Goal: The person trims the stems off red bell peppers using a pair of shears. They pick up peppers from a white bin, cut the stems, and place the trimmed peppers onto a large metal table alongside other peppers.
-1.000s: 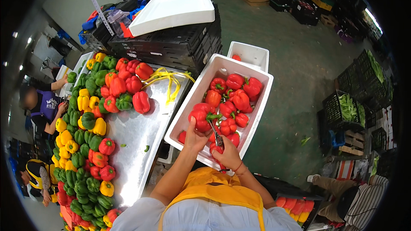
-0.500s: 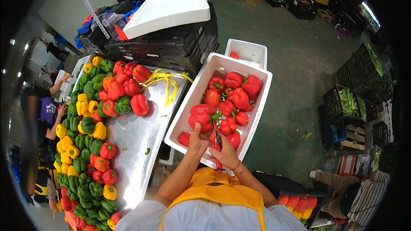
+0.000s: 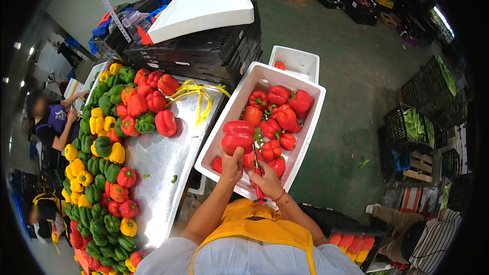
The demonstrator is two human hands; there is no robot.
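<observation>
My left hand (image 3: 233, 165) grips a large red bell pepper (image 3: 238, 136) from below, thumb up against its near side. The pepper is held over the near left part of a white foam box (image 3: 210, 143). Close on its right, my right hand (image 3: 267, 181) is closed round a pair of red-handled shears (image 3: 259, 192). Their dark blades point up and away, beside the held pepper. Whether the blades touch it I cannot tell. Under and beyond my hands, several red bell peppers (image 3: 285, 117) with green stems lie in the box.
At left, a metal table (image 3: 158, 173) carries heaped green, yellow and red peppers and yellow straps (image 3: 196, 94). Black crates (image 3: 193, 56) topped by a white foam lid (image 3: 204, 12) stand beyond. A smaller foam box (image 3: 300, 61) touches the far end. Co-workers stand left; another person stands lower right.
The held pepper has risen slightly and turned, so its green stem between the blades no longer shows clearly. My right hand with the shears has shifted only a little.
</observation>
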